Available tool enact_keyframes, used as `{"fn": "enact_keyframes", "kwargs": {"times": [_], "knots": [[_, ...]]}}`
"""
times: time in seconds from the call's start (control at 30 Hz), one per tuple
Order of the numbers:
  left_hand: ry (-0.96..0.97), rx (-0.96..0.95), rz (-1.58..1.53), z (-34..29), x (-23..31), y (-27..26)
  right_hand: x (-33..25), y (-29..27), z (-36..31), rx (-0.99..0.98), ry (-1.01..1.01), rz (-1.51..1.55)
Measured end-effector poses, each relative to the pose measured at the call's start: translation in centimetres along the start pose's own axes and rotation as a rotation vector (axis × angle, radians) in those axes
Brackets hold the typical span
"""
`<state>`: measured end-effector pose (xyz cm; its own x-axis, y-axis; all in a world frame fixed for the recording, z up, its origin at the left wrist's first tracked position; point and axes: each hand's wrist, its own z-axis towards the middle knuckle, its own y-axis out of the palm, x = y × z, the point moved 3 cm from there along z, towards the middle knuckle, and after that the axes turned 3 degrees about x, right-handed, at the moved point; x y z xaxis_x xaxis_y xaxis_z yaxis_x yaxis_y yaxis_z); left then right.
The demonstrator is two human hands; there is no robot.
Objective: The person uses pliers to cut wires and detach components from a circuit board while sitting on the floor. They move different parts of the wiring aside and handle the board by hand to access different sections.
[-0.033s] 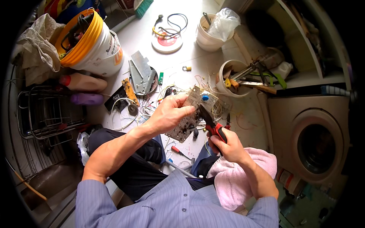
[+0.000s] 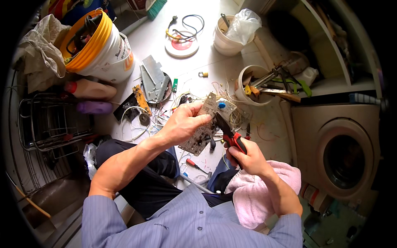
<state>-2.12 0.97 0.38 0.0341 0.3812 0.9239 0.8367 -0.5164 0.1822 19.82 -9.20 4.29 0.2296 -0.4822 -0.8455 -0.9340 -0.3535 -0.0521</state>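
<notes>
My left hand (image 2: 184,122) pinches a circuit board (image 2: 200,137) at its upper left edge, thumb on the near face. The board is held tilted above the floor, and dark patches cover part of it. In my right hand (image 2: 249,158) is a pair of pliers (image 2: 234,140) with red and black handles. Their dark jaws point up and left and meet the board's right edge; whether they grip anything there I cannot make out. Behind the board a round blue part (image 2: 222,105) shows on a pale piece. A red-handled screwdriver (image 2: 194,164) lies on the floor below.
Loose wires (image 2: 159,120) and metal plates (image 2: 155,76) lie beyond my hands. A yellow-rimmed bucket (image 2: 118,58) stands at left, a tool bucket (image 2: 244,93) at right. A pink towel (image 2: 264,198) lies over my right leg. The washing machine (image 2: 302,136) is far right.
The circuit board has tilted very slightly, its lower end shifting a little left. Both hands keep nearly the same place and the same hold.
</notes>
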Motion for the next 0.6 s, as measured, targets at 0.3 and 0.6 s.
{"fn": "enact_keyframes", "kwargs": {"times": [0.3, 0.6], "knots": [[-0.073, 0.083, 0.151, -0.81, 0.17, 0.10, -0.45, -0.40, 0.09, -0.189, 0.173, 0.368], [-0.007, 0.246, 0.467, -0.84, 0.68, 0.27, 0.17, -0.92, 0.04, -0.045, 0.195, 0.129]]}}
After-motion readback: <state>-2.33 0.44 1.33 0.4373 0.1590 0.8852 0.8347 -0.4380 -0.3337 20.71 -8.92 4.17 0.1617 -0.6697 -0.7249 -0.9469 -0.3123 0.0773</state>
